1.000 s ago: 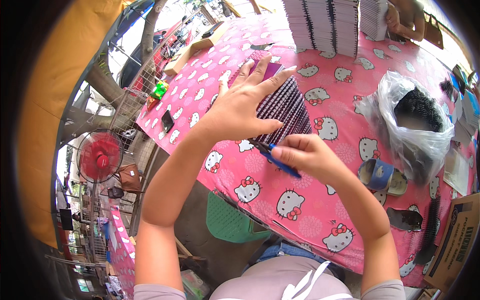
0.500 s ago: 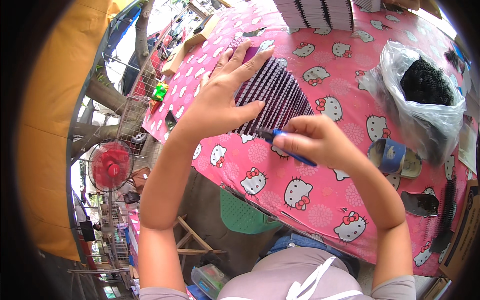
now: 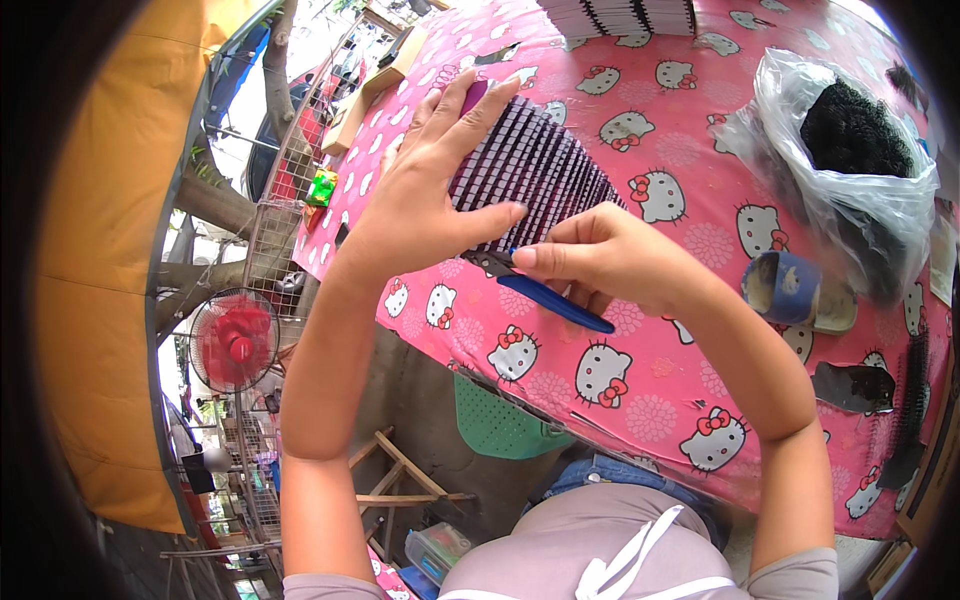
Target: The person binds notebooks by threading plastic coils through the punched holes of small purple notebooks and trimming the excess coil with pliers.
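Observation:
A stack of coil-bound booklets [image 3: 535, 160] with dark coils, white page edges and a bit of purple cover lies slanted on the table. My left hand [image 3: 420, 200] rests flat on its left side, fingers spread and thumb stretched over the rows of coils. In my right hand [image 3: 615, 255] is a pair of pliers with blue handles [image 3: 555, 303]. Their dark jaws meet the near left corner of the stack, at the coil ends; whether they grip a coil is too small to tell.
A clear plastic bag [image 3: 790, 170] of black coils stands at the right. Near it are a blue-and-cream container [image 3: 785, 287], a black scrap [image 3: 853, 387] and a long black coil [image 3: 908, 400]. More bound booklets [image 3: 620, 18] stand at the back. A green basket [image 3: 500, 418] sits below the table edge.
The pliers have moved left along the stack's near edge to its corner, and their handles have spread apart. My left hand stays on the stack; the whole view has shifted slightly.

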### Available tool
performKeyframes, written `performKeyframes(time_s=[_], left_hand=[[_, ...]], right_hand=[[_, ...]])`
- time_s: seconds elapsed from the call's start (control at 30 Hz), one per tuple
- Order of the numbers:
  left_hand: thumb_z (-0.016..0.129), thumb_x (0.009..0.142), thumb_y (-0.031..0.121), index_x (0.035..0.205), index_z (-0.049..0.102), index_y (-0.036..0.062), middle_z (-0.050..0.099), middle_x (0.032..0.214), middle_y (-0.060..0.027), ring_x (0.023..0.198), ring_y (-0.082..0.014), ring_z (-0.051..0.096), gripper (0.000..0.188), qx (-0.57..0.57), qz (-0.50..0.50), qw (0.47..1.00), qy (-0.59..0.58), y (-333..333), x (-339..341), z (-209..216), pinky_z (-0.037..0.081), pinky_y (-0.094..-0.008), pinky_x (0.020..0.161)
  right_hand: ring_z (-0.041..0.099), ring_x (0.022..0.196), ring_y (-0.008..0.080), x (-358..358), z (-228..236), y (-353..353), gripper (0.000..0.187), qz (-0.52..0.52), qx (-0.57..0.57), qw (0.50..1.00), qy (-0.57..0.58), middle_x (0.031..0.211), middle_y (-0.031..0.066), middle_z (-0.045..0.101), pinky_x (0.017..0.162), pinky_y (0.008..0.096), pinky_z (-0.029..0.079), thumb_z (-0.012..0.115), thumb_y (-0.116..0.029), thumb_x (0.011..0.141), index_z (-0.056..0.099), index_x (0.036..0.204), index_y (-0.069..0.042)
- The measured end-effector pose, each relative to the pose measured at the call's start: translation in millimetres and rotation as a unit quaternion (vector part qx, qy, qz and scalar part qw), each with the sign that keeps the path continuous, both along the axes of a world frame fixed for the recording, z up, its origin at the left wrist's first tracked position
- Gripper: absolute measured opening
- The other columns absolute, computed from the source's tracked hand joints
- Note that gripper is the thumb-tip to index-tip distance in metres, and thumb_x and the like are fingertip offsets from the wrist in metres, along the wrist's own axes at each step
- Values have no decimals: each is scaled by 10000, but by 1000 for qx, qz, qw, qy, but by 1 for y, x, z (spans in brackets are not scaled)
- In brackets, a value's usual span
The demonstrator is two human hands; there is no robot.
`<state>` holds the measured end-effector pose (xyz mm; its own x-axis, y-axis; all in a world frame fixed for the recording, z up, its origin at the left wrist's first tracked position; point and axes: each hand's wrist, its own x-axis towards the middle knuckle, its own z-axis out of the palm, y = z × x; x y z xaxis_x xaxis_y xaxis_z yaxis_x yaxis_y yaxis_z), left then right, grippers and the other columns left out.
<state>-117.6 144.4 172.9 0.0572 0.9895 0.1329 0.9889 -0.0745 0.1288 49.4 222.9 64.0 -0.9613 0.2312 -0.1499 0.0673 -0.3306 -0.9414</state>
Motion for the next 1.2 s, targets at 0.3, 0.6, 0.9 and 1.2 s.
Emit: performKeyframes(time_s=[0.3,0.6,0.9,1.2], left_hand=[[692,661,98,1460,366,123,354,1480,-190,1439,-320,193,863,-10,0,1000,-13,1,5,1,142,-436,1155],[767,636,226,1477,317,197,282,1511,-198,1420,-376,208,954,-19,25,997,71,-1,7,-1,172,-492,1148],[766,614,187,1470,328,193,281,1509,-190,1411,-381,227,962,-15,13,998,55,5,11,3,215,-477,1137],[743,632,165,1461,347,137,299,1503,-192,1421,-351,231,919,-9,-1,999,39,-2,2,1,210,-440,1143]], right_hand=[[540,906,269,9,-12,-26,475,-328,619,694,166,951,86,557,779,373,437,792,-272,647,561,1010,-72],[608,697,166,17,-5,-14,343,-102,258,959,50,794,67,647,627,329,478,753,-288,797,623,987,-33],[600,828,214,11,-24,-11,375,-229,447,856,121,902,78,618,725,349,480,781,-283,749,619,978,-34],[590,869,266,18,-38,-13,402,-274,508,797,178,934,101,609,775,375,471,781,-277,711,606,994,-51]])
